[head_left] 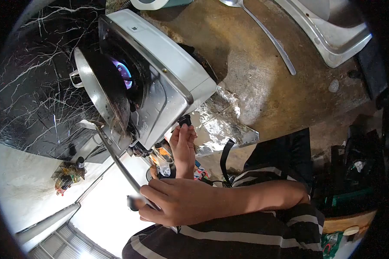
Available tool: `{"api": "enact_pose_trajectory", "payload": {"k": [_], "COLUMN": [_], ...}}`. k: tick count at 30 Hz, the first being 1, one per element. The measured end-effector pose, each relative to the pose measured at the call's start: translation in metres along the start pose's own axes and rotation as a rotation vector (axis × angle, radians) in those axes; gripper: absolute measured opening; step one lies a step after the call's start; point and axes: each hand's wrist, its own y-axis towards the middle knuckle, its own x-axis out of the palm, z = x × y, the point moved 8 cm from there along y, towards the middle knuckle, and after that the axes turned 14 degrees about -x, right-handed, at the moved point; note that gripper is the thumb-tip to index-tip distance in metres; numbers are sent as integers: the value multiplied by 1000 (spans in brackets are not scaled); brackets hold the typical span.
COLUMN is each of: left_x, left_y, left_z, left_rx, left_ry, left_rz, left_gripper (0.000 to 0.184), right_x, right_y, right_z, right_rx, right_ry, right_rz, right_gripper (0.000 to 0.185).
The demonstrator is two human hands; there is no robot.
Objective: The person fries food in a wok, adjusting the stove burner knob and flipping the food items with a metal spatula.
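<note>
My right hand [173, 200] is closed around the long metal handle of a utensil [121, 166], whose pale head lies beside the pan's lower edge. Beyond my right forearm, my left hand [183, 144] pinches a black knob [184, 119] on the stove [164, 101]. A purple-blue flame [124, 74] burns at the burner. The metal pan [90, 82] appears steeply angled in this view, beside the flame; its inside is mostly hidden.
Black marbled panel [30, 82] stands behind the pan. A long spoon [270, 34] lies on the brown counter [246, 73], near a metal sink edge [328, 49]. Foil [222, 127] covers part of the counter beside the stove. A wire basket [69, 171] is at the lower left.
</note>
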Motion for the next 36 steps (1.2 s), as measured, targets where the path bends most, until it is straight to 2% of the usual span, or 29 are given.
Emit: {"api": "enact_pose_trajectory", "payload": {"k": [10, 19, 21, 25, 36], "left_x": [-1, -1, 1, 0, -1], "left_y": [0, 0, 0, 3, 0], "left_z": [-1, 2, 4, 3, 5], "left_rx": [-37, -2, 20, 34, 53], "left_ry": [-32, 3, 31, 37, 73], "left_rz": [56, 39, 46, 27, 93], "left_gripper": [9, 11, 11, 11, 10], "right_x": [-5, -4, 2, 0, -7], "right_y": [1, -4, -4, -2, -1], "right_z": [-1, -1, 0, 1, 0], "right_rx": [-3, 18, 48, 43, 42], "right_ry": [-1, -5, 116, 110, 125], "right_rz": [50, 79, 30, 35, 77], "right_gripper": [23, 25, 23, 23, 24]}}
